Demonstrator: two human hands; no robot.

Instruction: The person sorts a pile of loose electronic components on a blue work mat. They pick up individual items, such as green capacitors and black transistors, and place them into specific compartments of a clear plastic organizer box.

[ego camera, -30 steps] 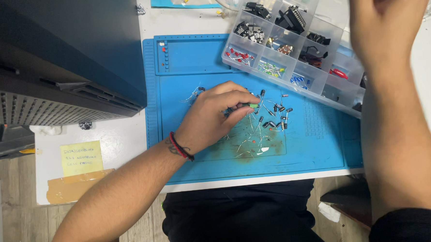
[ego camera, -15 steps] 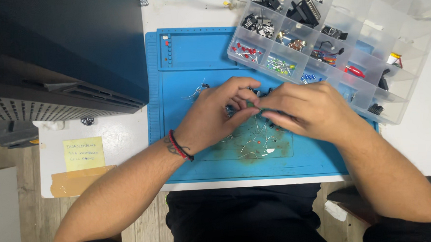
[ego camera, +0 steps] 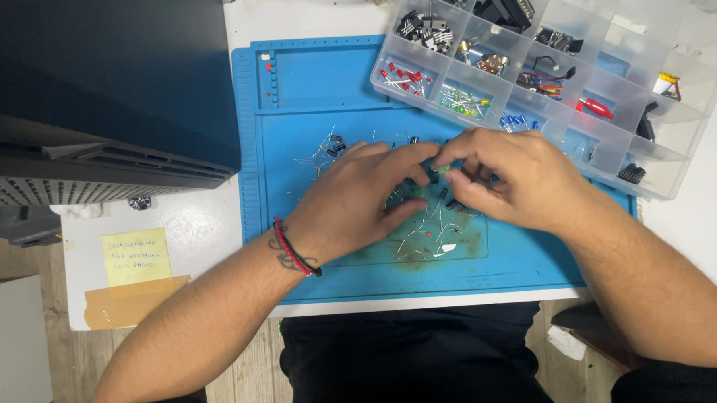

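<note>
Both hands meet over the middle of the blue silicone work mat (ego camera: 306, 107). The right hand (ego camera: 518, 174) has its thumb and forefinger pressed together on a small green LED (ego camera: 442, 169), held just above the mat; the left hand (ego camera: 366, 197) lies beside it, its fingertips closed on the same part or on a dark component touching it (the fingers overlap, so I cannot tell which).

The LED looks featherlight, with a hard little plastic dome and 2 thin wire legs. The dome is probably smooth and apt to slip or flick away under a hard squeeze, and the legs would bend easily, so the body, or the legs close under it, seems the safest place to pinch.

Under and around the hands lies a loose scatter of components (ego camera: 424, 231): small dark cylinders and bare wire leads, with a red one among them. The mat is soft and lightly stained at its centre. A clear compartment organiser (ego camera: 698, 142) overlaps the mat's far right corner, holding red, green and blue LEDs and black parts in separate cells. The mat lies on a white table (ego camera: 191, 233), with a dark grey machine housing (ego camera: 95, 84) at the left and a yellow sticky note (ego camera: 137, 256) below it.
</note>
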